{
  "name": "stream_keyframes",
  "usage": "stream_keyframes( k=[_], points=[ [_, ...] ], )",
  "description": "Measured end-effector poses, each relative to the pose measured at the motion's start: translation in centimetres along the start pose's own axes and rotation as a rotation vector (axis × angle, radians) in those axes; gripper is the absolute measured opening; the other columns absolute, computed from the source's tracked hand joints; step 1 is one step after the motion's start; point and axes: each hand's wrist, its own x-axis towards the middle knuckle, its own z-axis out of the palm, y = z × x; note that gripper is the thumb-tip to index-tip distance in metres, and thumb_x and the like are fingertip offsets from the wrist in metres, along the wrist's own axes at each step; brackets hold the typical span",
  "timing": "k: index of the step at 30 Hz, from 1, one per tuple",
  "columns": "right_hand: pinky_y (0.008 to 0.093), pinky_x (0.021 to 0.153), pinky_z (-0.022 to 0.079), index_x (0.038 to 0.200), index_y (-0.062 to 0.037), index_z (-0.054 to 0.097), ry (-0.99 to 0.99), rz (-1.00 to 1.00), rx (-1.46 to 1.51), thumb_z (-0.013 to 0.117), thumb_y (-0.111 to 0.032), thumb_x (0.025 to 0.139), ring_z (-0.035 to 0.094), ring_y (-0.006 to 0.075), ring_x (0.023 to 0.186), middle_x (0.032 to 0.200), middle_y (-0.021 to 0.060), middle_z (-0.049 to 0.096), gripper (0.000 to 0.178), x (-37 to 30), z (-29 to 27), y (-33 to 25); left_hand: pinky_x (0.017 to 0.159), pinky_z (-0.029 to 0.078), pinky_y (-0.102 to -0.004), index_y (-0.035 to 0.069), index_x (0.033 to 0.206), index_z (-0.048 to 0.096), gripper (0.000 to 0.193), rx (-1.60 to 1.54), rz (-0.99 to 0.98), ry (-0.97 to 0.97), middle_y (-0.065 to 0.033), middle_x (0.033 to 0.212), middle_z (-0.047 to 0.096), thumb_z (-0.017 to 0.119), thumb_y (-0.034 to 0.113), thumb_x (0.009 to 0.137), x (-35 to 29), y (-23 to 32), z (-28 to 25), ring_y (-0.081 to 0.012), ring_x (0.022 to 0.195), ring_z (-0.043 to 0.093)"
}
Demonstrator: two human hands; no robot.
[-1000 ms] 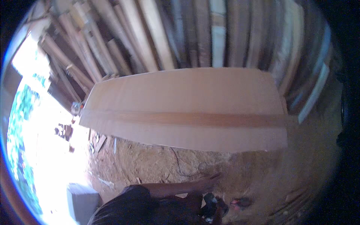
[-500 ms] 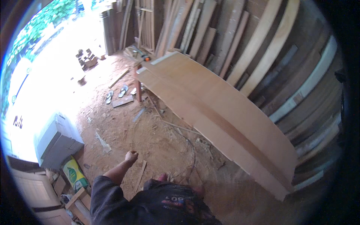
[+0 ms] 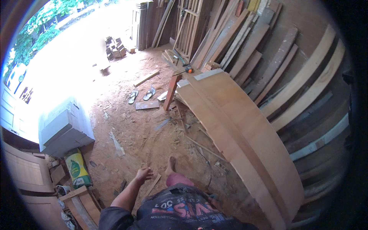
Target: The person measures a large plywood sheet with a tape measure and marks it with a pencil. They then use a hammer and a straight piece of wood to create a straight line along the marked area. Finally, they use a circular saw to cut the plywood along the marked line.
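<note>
My left hand (image 3: 144, 173) hangs in the air over the sandy floor, its fingers loosely bent and somewhat apart, with nothing seen in it. My right hand does not show; the dark printed shirt (image 3: 180, 209) fills the lower middle. To my right lies a long, pale brown wooden panel (image 3: 234, 111) with a curved far edge and a darker strip running along it. A reddish wooden leg (image 3: 172, 92) stands at its far end. Neither hand is seen touching the panel. My bare foot (image 3: 171, 165) is on the floor ahead.
Planks (image 3: 249, 46) lean along the right wall. An orange-and-black tape measure (image 3: 189, 69) lies beyond the panel. Sandals (image 3: 149, 93) and offcuts lie on the floor. At left stand a large white block (image 3: 63, 128), a green-and-yellow sack (image 3: 78, 168) and wooden door panels (image 3: 27, 168).
My view has shifted left, so the panel and planks sit farther right. A foot has come forward into sight. My left hand's fingers look looser than before.
</note>
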Motion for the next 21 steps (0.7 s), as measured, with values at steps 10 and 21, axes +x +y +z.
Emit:
stream_keyframes(
  k=[10,21],
  points=[
    [0.0422,0.068,0.055,0.123,0.0112,0.061,-0.161,0.001,-0.194,0.087,-0.033,0.076,0.067,0.0258,0.094,0.118,0.0238,0.066,0.069,5.7,8.8,-16.0,0.077,0.054,-0.0388,0.008,0.117,0.065,0.025,-0.234,0.120,0.449,-0.0103,0.109,0.072,0.061,0.025,0.099,1.9,10.4,-9.9,-0.0247,0.096,0.069],
    [0.0382,0.063,0.054,0.122,0.0125,0.056,-0.038,-0.097,-0.203,0.089,-0.026,0.072,0.067,0.0230,0.079,0.098,0.0161,0.069,0.072,8.3,19.6,-25.6,0.084,0.055,-0.0408,0.001,0.124,0.069,0.045,0.220,-0.307,0.429,-0.0132,0.111,0.074,0.063,0.034,0.094,12.1,6.8,-12.3,-0.0291,0.101,0.070]
  ],
)
